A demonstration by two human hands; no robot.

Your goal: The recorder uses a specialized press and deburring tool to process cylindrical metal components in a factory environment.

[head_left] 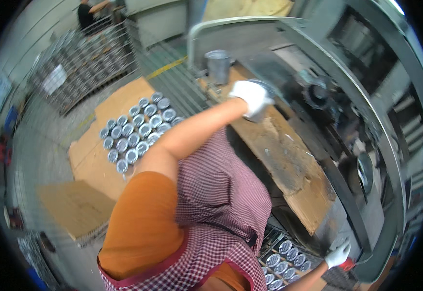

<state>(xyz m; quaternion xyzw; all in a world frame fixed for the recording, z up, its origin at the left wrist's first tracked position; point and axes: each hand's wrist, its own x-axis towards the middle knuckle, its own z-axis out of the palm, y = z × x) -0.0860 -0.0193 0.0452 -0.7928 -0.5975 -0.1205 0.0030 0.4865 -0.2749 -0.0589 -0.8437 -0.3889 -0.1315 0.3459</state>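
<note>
My left hand (pixel 251 98), in a white glove, is stretched out over the bench and closed around a grey metal cup-like cylinder (pixel 255 115). Its rim shows above the glove and its lower part below. A similar metal cylinder (pixel 218 67) stands upright beyond it at the bench's far end. Low at the right, my right hand (pixel 338 255), also gloved in white, touches or lies right beside a small red part (pixel 348 264) at the machine's near corner. The fingers there are small and blurred, so their grip is unclear.
Cardboard (pixel 289 160) covers the bench along the dark machine (pixel 318 97), inside a curved grey frame (pixel 361 92). Rows of metal cylinders (pixel 144 129) stand on cardboard at the left, more (pixel 280 267) below the bench. Behind are a loaded wire cage (pixel 83 63) and another person (pixel 86 17).
</note>
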